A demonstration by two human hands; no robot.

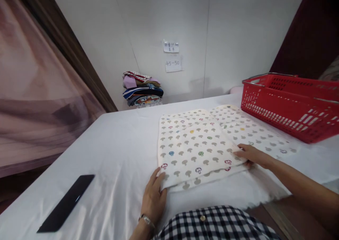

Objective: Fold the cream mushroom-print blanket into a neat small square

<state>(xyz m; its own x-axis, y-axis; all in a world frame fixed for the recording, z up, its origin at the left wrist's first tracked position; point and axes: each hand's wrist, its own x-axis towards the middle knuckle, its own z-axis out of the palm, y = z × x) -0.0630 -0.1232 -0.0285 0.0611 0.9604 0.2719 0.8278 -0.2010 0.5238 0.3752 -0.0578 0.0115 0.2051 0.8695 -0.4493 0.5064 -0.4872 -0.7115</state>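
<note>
Mushroom-print cloth (194,141) on a white-covered bench (113,137), centre to right of the frame; its upper panel lies over a lower layer, whose margin shows along the near edge, and matching fabric extends rightward beside the red basket (278,107); whether that is the same piece, you cannot tell from here. Your left hand (154,195), lower centre, is half open at the near left corner, fingers along the side and thumb at the front; whether it pinches the fabric is unclear. Your right hand (253,156), right of centre, is nearly closed about the near right edge, forefinger above and other fingers below; this wide hold probably keeps the panel taut and square. The basket at right, the dark flat plate (67,203) at lower left and the folded stack (143,90) at upper centre-left presumably stand aside to give the fabric room.
</note>
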